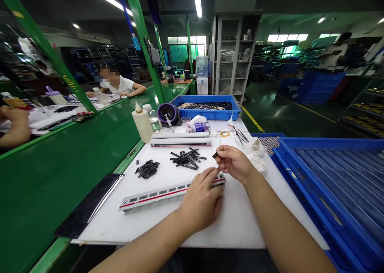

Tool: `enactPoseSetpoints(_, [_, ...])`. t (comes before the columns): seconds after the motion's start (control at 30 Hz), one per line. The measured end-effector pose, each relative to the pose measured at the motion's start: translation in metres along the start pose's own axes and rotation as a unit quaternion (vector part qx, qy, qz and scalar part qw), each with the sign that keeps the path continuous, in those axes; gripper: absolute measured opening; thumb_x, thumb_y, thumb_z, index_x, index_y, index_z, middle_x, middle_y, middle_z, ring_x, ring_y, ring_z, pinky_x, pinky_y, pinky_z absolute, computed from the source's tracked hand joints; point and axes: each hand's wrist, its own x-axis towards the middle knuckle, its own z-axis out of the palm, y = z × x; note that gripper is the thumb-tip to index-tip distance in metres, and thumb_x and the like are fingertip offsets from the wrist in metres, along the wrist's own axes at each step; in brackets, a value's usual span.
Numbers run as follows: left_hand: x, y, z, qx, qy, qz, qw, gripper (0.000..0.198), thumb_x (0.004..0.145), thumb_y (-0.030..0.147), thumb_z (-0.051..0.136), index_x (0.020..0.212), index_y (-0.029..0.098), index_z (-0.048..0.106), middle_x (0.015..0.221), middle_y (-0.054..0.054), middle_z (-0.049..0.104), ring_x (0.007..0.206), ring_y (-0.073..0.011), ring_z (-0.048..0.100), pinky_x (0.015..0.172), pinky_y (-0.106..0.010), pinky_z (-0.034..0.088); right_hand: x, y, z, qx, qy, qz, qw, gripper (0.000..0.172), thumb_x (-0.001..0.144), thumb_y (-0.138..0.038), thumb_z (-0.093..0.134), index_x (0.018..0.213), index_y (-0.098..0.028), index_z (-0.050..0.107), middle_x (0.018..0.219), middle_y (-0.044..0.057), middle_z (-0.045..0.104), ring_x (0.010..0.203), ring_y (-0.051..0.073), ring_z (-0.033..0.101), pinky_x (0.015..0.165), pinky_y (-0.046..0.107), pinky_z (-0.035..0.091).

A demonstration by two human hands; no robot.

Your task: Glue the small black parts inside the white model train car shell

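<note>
Head view: we see our left hand lying palm down on the right end of a long white train shell. Its fingers are loosely stretched over the roof and grip nothing. The shell rests lengthwise on the white table, a red stripe along its side, near the front edge.

Our right hand is raised just above and behind the left, its thumb and forefinger pinching a small black part at the tips. That part is held clear of the table, just past the shell's right end.

Behind the hands lies a loose heap of black pieces, and to its left a smaller heap. A second shell lies further back, parallel to the first. Beside it stands a cream bottle, and behind that a blue tray of dark parts. A yellow tape roll lies near the tray.

A black slab overhangs the table's left edge, next to the green belt. A deep blue crate stands on our right. Across the belt a co-worker sits leaning on both forearms.
</note>
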Motion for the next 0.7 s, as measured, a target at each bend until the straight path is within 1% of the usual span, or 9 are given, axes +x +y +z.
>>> enactPoseSetpoints(0.1, [-0.005, -0.006, -0.016, -0.028, 0.104, -0.042, 0.993, 0.012, 0.086, 0.016, 0.058, 0.088, 0.023, 0.068, 0.11, -0.008, 0.071, 0.101, -0.0257, 0.063, 0.085, -0.045, 0.055, -0.001, 0.001, 0.004, -0.015, -0.006, -0.001, 1.0, 0.02, 0.067, -0.027, 0.071, 0.068, -0.017, 0.053, 0.05, -0.006, 0.049, 0.041, 0.005, 0.035, 0.037, 0.017, 0.018])
enactPoseSetpoints(0.13, [-0.006, -0.01, -0.023, -0.029, 0.132, -0.056, 0.989, 0.012, 0.087, 0.016, 0.059, 0.092, 0.023, 0.067, 0.103, -0.006, 0.072, 0.095, -0.0239, 0.064, 0.082, -0.043, 0.056, -0.002, 0.001, 0.006, -0.026, -0.01, 0.0, 1.0, 0.02, 0.067, -0.026, 0.071, 0.066, -0.017, 0.053, 0.05, -0.007, 0.047, 0.041, 0.004, 0.034, 0.038, 0.017, 0.018])
enactPoseSetpoints(0.2, [-0.006, -0.021, -0.034, -0.018, 0.164, -0.078, 0.983, 0.014, 0.089, 0.017, 0.059, 0.099, 0.023, 0.066, 0.099, -0.005, 0.073, 0.092, -0.0224, 0.065, 0.081, -0.041, 0.055, -0.003, 0.002, 0.01, -0.046, -0.02, 0.009, 0.999, 0.02, 0.068, -0.026, 0.07, 0.064, -0.017, 0.052, 0.05, -0.006, 0.048, 0.042, 0.004, 0.034, 0.039, 0.017, 0.019])
enactPoseSetpoints(0.27, [-0.002, -0.029, -0.041, -0.002, 0.175, -0.085, 0.981, 0.017, 0.09, 0.018, 0.059, 0.105, 0.022, 0.065, 0.1, -0.005, 0.074, 0.093, -0.0217, 0.066, 0.081, -0.039, 0.055, -0.005, 0.002, 0.014, -0.061, -0.033, 0.024, 0.997, 0.019, 0.069, -0.027, 0.068, 0.064, -0.017, 0.052, 0.051, -0.006, 0.05, 0.041, 0.004, 0.036, 0.039, 0.017, 0.02])
enactPoseSetpoints(0.37, [0.005, -0.033, -0.043, 0.006, 0.179, -0.065, 0.982, 0.019, 0.089, 0.017, 0.059, 0.107, 0.02, 0.065, 0.098, -0.005, 0.075, 0.089, -0.0205, 0.068, 0.078, -0.036, 0.056, -0.007, 0.003, 0.018, -0.075, -0.049, 0.043, 0.995, 0.017, 0.07, -0.027, 0.066, 0.065, -0.017, 0.054, 0.049, -0.006, 0.051, 0.039, 0.004, 0.035, 0.038, 0.018, 0.02])
enactPoseSetpoints(0.47, [0.008, -0.032, -0.039, 0.007, 0.174, -0.033, 0.984, 0.019, 0.087, 0.014, 0.06, 0.104, 0.02, 0.066, 0.096, -0.004, 0.075, 0.085, -0.0199, 0.068, 0.076, -0.035, 0.055, -0.007, 0.003, 0.018, -0.076, -0.053, 0.049, 0.994, 0.016, 0.07, -0.028, 0.066, 0.067, -0.017, 0.055, 0.05, -0.006, 0.052, 0.039, 0.004, 0.037, 0.038, 0.017, 0.021])
enactPoseSetpoints(0.57, [0.009, -0.03, -0.034, 0.023, 0.19, -0.008, 0.981, 0.019, 0.084, 0.011, 0.062, 0.1, 0.02, 0.066, 0.092, -0.003, 0.076, 0.082, -0.0189, 0.069, 0.075, -0.034, 0.054, -0.007, 0.003, 0.018, -0.081, -0.057, 0.049, 0.994, 0.016, 0.071, -0.028, 0.066, 0.067, -0.017, 0.056, 0.051, -0.006, 0.053, 0.039, 0.004, 0.038, 0.038, 0.017, 0.023])
enactPoseSetpoints(0.63, [0.01, -0.029, -0.034, 0.038, 0.198, 0.0, 0.979, 0.018, 0.082, 0.009, 0.063, 0.096, 0.02, 0.066, 0.089, -0.001, 0.076, 0.078, -0.0182, 0.068, 0.073, -0.034, 0.053, -0.008, 0.004, 0.019, -0.097, -0.06, 0.052, 0.992, 0.016, 0.071, -0.028, 0.065, 0.067, -0.017, 0.056, 0.05, -0.005, 0.054, 0.039, 0.004, 0.038, 0.037, 0.017, 0.024])
enactPoseSetpoints(0.7, [0.008, -0.031, -0.037, 0.057, 0.187, 0.005, 0.981, 0.016, 0.082, 0.009, 0.062, 0.092, 0.02, 0.065, 0.087, 0.0, 0.076, 0.076, -0.018, 0.068, 0.072, -0.034, 0.052, -0.008, 0.004, 0.019, -0.116, -0.064, 0.057, 0.99, 0.015, 0.073, -0.028, 0.064, 0.068, -0.017, 0.056, 0.051, -0.005, 0.054, 0.038, 0.004, 0.038, 0.037, 0.017, 0.024])
